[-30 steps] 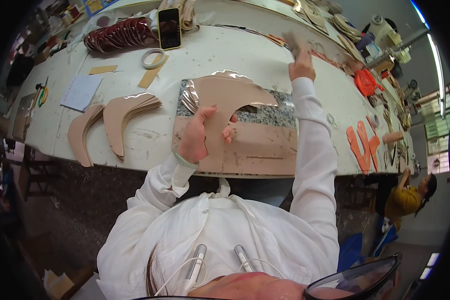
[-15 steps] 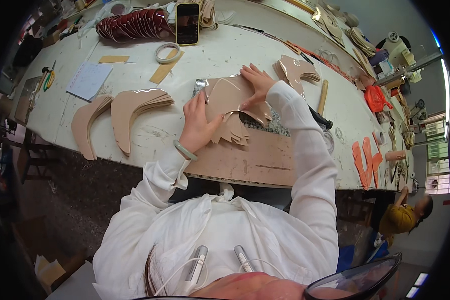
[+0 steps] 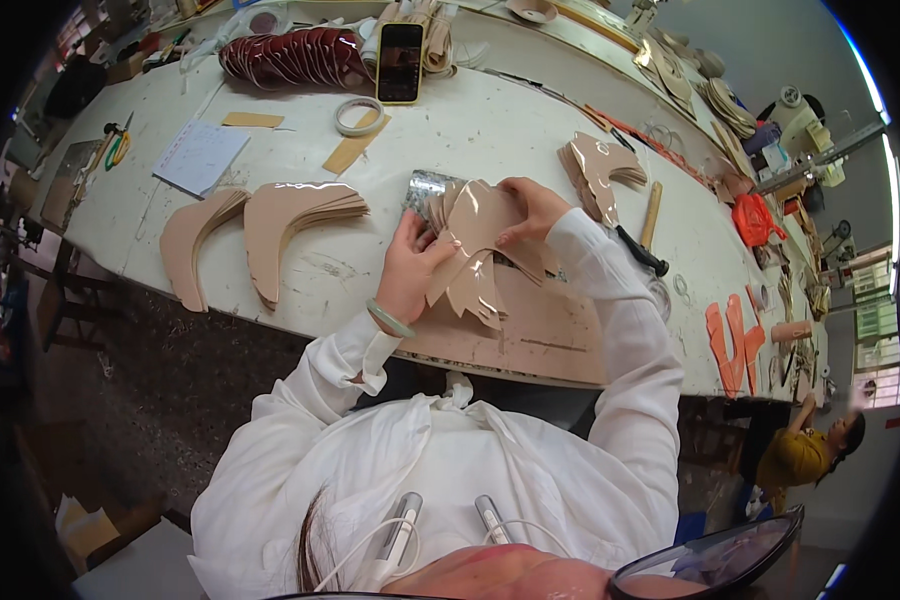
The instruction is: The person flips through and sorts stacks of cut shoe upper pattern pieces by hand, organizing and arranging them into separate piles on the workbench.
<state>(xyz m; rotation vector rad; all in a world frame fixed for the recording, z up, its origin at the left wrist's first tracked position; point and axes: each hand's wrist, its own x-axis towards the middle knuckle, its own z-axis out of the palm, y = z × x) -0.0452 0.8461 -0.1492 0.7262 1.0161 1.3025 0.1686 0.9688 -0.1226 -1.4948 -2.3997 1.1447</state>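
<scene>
A stack of glossy beige cut leather pieces (image 3: 478, 222) is between my hands, fanned out unevenly and raised at its upper side. My left hand (image 3: 407, 268) grips its left edge, the thumb lying on top. On the far right side my right hand (image 3: 536, 212) is closed around the edge, fingers behind and thumb in front. Under the stack lie a speckled stone slab (image 3: 430, 186) and a brown board (image 3: 550, 335) at the table's near edge. Two stacks of curved beige pieces, one nearer (image 3: 288, 235) and one farther left (image 3: 198, 245), lie to the left.
On the right are another beige stack (image 3: 600, 170), a hammer (image 3: 647, 235) and orange cut pieces (image 3: 732, 345). Beyond my hands stand a phone (image 3: 399, 65), a tape roll (image 3: 359, 117) and a dark red bundle (image 3: 295, 60). Paper (image 3: 202, 157) and scissors (image 3: 119, 148) lie left.
My hands went from lying flat on the stack to gripping its sides. The stack is now lifted, tilted and more fanned out. The view has shifted slightly.
</scene>
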